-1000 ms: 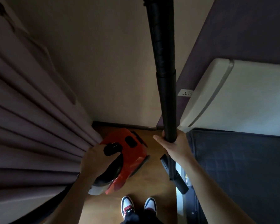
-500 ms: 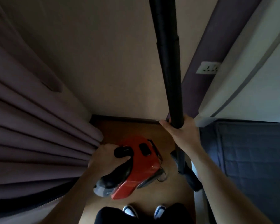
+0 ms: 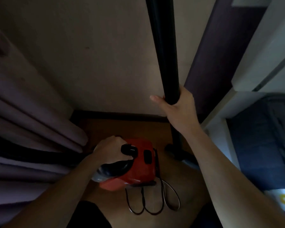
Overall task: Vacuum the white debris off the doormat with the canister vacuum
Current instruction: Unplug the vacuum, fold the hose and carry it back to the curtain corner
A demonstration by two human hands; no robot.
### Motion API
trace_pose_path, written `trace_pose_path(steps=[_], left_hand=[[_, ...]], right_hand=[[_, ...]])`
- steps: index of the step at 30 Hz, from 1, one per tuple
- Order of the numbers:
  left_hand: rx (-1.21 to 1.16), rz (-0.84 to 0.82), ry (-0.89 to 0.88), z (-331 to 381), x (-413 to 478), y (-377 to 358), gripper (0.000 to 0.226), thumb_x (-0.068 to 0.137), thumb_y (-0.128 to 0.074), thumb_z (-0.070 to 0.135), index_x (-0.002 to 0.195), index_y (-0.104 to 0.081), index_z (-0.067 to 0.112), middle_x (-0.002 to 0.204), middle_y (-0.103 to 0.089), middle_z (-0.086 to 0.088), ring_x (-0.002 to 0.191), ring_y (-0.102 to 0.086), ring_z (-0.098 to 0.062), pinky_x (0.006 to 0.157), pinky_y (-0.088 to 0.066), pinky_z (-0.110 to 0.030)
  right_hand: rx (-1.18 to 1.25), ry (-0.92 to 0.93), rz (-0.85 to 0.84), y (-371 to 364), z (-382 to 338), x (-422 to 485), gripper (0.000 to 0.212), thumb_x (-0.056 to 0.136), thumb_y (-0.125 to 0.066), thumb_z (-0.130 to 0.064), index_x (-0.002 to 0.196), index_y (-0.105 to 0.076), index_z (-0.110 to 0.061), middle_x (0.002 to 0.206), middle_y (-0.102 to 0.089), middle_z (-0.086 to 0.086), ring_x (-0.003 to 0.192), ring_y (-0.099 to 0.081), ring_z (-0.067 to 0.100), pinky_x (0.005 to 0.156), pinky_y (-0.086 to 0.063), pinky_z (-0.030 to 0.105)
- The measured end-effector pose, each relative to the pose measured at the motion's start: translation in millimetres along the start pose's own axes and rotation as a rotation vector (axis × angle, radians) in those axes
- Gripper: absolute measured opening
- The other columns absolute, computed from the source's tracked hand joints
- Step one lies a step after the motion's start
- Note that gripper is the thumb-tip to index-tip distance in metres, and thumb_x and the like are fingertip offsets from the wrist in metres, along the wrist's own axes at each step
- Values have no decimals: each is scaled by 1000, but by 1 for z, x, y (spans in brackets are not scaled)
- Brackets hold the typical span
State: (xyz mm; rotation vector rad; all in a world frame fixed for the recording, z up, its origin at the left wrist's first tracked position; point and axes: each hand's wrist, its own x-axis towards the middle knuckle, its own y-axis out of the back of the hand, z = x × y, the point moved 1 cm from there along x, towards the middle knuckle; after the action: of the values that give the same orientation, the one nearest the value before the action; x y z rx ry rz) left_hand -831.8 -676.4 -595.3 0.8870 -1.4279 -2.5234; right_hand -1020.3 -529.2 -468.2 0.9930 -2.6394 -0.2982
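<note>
1. Our left grip [image 3: 113, 149] closes round the red canister vacuum [image 3: 138, 171], near the floor [image 3: 130, 127].
2. Our right grip [image 3: 178, 104] clasps the upright black wand [image 3: 164, 55].
3. No doormat in view; vacuuming looks unstarted.

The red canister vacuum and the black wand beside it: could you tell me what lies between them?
In the head view, only bare wooden floor separates the canister vacuum from the wand.

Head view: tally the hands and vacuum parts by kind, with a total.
hands: 2 (left hand, right hand)
canister: 1
wand: 1
cord: 1
total: 5
</note>
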Motion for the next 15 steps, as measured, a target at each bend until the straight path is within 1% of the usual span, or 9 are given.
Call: trace_pose_path(steps=[3, 4, 6, 8, 10, 12, 13, 15], left_hand=[[2, 3, -52, -9, 20, -27, 38, 74, -80, 53, 58, -56, 29, 67, -56, 14, 65, -59, -6, 55, -45, -28], [17, -7, -64, -10, 26, -33, 40, 73, -79, 53, 56, -53, 29, 66, -55, 14, 63, -59, -6, 54, -44, -27], [44, -35, -73, -10, 40, -41, 39, 74, -78, 52, 56, -54, 27, 64, -57, 12, 63, -60, -6, 55, -46, -28], [76, -62, -76, -7, 51, -45, 38, 75, -77, 43, 53, -51, 27, 59, -56, 11, 58, -57, -4, 52, -42, -26], [143, -103, -74, -3, 61, -46, 36, 76, -73, 33, 53, -47, 23, 56, -52, 9, 56, -53, -6, 49, -37, -25], [205, -147, -80, 0, 69, -48, 30, 75, -72, 27, 57, -48, 23, 60, -53, 9, 62, -57, -11, 53, -38, -26], [233, -166, -90, 0, 72, -49, 27, 75, -72, 26, 59, -50, 23, 64, -55, 9, 67, -58, -13, 55, -39, -27], [315, -194, -136, 2, 79, -51, 23, 76, -75, 29, 67, -54, 24, 74, -59, 8, 79, -61, -16, 62, -38, -28]], right_hand=[[20, 65, 18, -3, 23, -1, 34, 87, -80, -30, 78, -47, -28, 72, -49, 8, 60, -49, 7, 55, -43, 20], [28, 78, 21, -4, 30, 0, 34, 87, -80, -29, 78, -47, -25, 73, -48, 11, 61, -48, 9, 56, -41, 20], [47, 86, 22, -4, 42, 2, 33, 87, -81, -27, 81, -49, -19, 76, -47, 14, 63, -47, 11, 57, -39, 20], [39, 78, 20, -5, 53, 2, 33, 86, -81, -28, 85, -52, -14, 77, -50, 21, 64, -48, 15, 58, -41, 23], [19, 67, 38, -5, 61, 4, 33, 85, -82, -29, 86, -54, -12, 83, -56, 30, 65, -51, 21, 59, -42, 25], [9, 64, 56, -4, 67, 9, 32, 84, -84, -28, 85, -55, -15, 89, -61, 29, 68, -54, 20, 61, -45, 26], [7, 57, 49, -4, 70, 12, 31, 83, -85, -27, 88, -57, -15, 91, -63, 26, 73, -59, 20, 64, -49, 28], [2, 28, -24, -3, 80, 20, 33, 80, -87, -26, 99, -64, -12, 96, -68, 18, 88, -67, 24, 75, -56, 35]])
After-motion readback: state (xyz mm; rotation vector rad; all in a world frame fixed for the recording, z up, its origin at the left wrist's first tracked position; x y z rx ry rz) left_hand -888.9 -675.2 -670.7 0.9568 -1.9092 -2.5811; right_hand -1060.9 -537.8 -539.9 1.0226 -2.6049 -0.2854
